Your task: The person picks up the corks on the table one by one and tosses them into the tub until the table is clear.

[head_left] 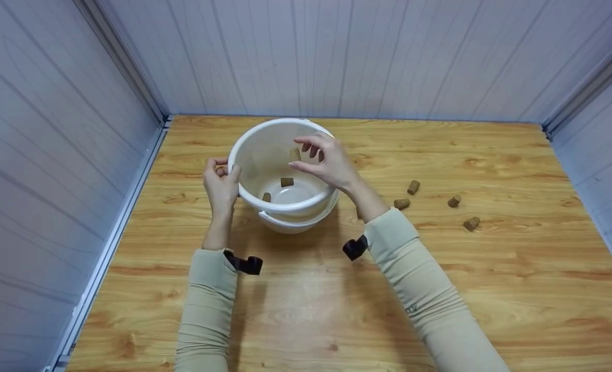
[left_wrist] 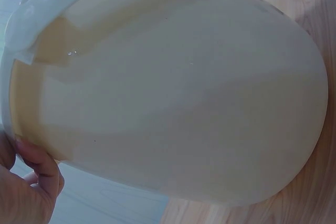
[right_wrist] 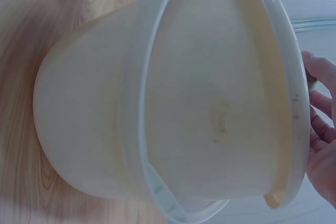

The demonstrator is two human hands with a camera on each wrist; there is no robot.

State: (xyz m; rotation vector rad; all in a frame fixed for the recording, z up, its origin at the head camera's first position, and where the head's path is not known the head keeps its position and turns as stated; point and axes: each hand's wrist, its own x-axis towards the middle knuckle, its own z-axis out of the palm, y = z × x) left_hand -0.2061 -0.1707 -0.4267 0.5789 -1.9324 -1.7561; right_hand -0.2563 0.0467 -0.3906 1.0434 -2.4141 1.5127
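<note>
bucket (head_left: pixel 256 150) clamped at rim (head_left: pixel 285 207) by left hand (head_left: pixel 220 188); right hand (head_left: pixel 332 161) above, fingers (head_left: pixel 311 140) apart, cork (head_left: pixel 295 153) beside thumb (head_left: pixel 308 168).

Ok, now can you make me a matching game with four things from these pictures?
Things:
1. bucket
2. left hand
3. right hand
4. table

Clues:
A. wood-patterned, with brown corks lying on it
B. fingers over the bucket's open top
C. white, with a round opening
D. gripping the bucket's rim

Right pairs: 1-C, 2-D, 3-B, 4-A.
</note>
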